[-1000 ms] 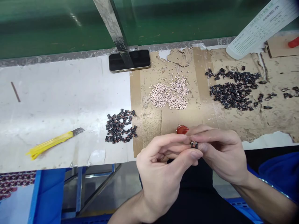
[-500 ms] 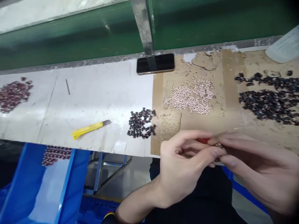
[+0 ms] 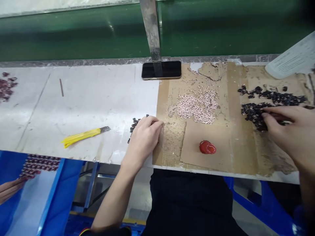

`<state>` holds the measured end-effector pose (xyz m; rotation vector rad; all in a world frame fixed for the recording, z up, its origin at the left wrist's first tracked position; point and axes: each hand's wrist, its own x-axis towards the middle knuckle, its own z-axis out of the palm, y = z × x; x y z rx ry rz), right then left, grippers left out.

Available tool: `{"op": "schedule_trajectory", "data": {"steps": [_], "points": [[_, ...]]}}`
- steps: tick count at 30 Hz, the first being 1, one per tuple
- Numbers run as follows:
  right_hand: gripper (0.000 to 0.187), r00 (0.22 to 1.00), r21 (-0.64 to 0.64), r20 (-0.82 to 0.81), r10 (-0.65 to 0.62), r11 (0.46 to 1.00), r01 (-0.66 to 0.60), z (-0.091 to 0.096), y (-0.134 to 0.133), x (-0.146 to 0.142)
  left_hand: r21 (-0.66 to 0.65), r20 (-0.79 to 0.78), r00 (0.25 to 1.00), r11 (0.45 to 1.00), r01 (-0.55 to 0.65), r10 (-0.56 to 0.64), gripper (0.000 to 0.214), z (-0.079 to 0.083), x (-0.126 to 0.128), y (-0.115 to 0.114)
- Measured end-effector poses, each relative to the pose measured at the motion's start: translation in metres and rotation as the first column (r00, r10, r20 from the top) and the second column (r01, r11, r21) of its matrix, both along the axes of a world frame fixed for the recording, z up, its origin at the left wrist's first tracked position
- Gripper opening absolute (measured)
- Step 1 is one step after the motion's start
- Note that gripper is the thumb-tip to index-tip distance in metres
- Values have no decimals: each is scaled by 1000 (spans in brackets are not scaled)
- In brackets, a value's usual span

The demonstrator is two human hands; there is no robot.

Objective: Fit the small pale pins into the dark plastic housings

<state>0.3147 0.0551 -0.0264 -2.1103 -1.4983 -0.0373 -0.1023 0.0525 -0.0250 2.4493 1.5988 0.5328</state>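
My left hand (image 3: 145, 137) is curled palm down over a small group of black pieces (image 3: 134, 124) on the white board. Its fingertips are hidden, so what they hold does not show. At the right, my right hand (image 3: 287, 127) has thumb and forefinger pinched together at a bigger heap of small black pieces (image 3: 253, 113), apparently gripping one of them. Between the hands, a blob of glossy red paste (image 3: 207, 147) lies on a cardboard square (image 3: 194, 155). Beyond it a patch of tiny pinkish pieces (image 3: 197, 106) is spread on the brown cardboard.
A yellow utility knife (image 3: 85, 136) and a thin brown stick (image 3: 61, 87) lie on the left. A phone (image 3: 161, 70) rests by the metal post (image 3: 151, 29). A whitish bottle (image 3: 291, 57) leans in at back right. Another person's hand (image 3: 11, 189) reaches into a blue bin (image 3: 57, 193).
My hands, together over the cardboard before, have parted. The left moved left to the small black group, the right to the black heap. The red paste is uncovered. Another person's hand has appeared lower left.
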Motion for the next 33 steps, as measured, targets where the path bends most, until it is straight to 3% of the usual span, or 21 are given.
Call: {"op": "schedule_trajectory", "data": {"steps": [2, 4, 7, 10, 12, 14, 16, 19, 21, 23, 24, 26, 29, 31, 33], "points": [[22, 981, 38, 180, 79, 995, -87, 9, 3, -17, -6, -8, 999, 999, 47, -47, 22, 1, -2, 0], [24, 939, 100, 242, 245, 956, -276, 16, 7, -45, 7, -15, 997, 997, 75, -75, 23, 2, -4, 2], [25, 818, -33, 178, 546, 835, -550, 18, 14, -90, 47, 69, 996, 997, 56, -59, 20, 5, -7, 2], [22, 742, -163, 157, 652, 758, -632, 17, 22, -121, 14, 322, 945, 998, -59, 51, 15, 13, -3, -5], [20, 718, -222, 147, 680, 730, -646, 17, 26, -131, -87, 560, 807, 982, -167, 187, 11, 19, 2, -15], [22, 711, -243, 144, 688, 721, -649, 17, 28, -135, -225, 738, 597, 949, -221, 314, 10, 23, 10, -24], [23, 711, -224, 140, 689, 722, -655, 18, 29, -136, -352, 818, 410, 915, -198, 404, 12, 24, 17, -30], [21, 741, -102, 61, 669, 742, -662, 19, 29, -135, -486, 845, 204, 869, -92, 494, 13, 21, 28, -36], [16, 782, 27, -111, 613, 789, -614, 20, 27, -132, -537, 831, 157, 843, -28, 534, 18, 20, 37, -38], [11, 763, 130, -400, 508, 855, -501, 20, 21, -127, -548, 820, 199, 836, 4, 537, 24, 23, 47, -39], [11, 697, 154, -564, 443, 885, -438, 21, 17, -125, -542, 820, 232, 840, 19, 523, 23, 26, 53, -39], [16, 460, 152, -833, 309, 926, -346, 23, 6, -122, -512, 833, 274, 858, 50, 481, 18, 33, 65, -38], [21, 112, 116, -981, 160, 938, -326, 31, -14, -124, -446, 874, 266, 888, 111, 406, 14, 43, 85, -39], [21, -7, 101, -994, 105, 933, -345, 37, -26, -130, -357, 901, 306, 926, 123, 307, 12, 45, 96, -40], [19, -74, 90, -995, 68, 929, -359, 42, -35, -138, -183, 900, 416, 979, 92, 129, 15, 43, 104, -43]]}}
